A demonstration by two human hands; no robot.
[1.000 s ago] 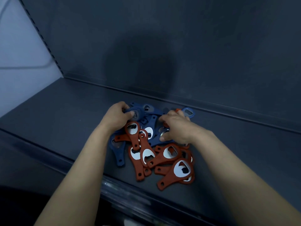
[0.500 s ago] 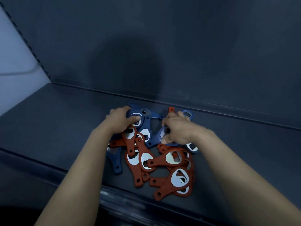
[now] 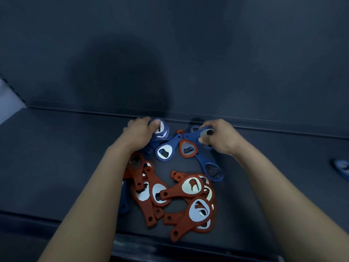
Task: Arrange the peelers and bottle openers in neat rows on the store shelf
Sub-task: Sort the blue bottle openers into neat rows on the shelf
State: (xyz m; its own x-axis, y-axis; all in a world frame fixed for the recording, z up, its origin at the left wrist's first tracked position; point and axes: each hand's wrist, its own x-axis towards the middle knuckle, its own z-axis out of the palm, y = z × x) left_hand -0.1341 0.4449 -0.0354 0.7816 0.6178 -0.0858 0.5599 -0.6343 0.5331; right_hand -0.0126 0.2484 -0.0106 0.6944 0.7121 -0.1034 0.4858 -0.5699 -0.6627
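Observation:
A loose pile of bottle openers lies on the dark shelf (image 3: 56,157). Several red openers (image 3: 181,193) overlap near the front edge. Between my hands, further back, lie a blue opener (image 3: 166,151), a red one (image 3: 188,148) and another blue one (image 3: 210,167). My left hand (image 3: 138,134) grips a stack of blue openers (image 3: 160,129) close to the back wall, thumb on top. My right hand (image 3: 220,137) pinches the head of a blue opener (image 3: 196,136) near the back wall. No peelers are visible.
The shelf's back wall (image 3: 188,63) rises right behind the hands. A raised front lip (image 3: 132,246) runs along the shelf edge. One blue opener (image 3: 340,168) lies apart at the far right. A blue opener (image 3: 123,201) is partly hidden under my left forearm.
Both hands have moved back toward the wall and apart, each carrying blue openers out of the pile. The blue and red openers are now more separated.

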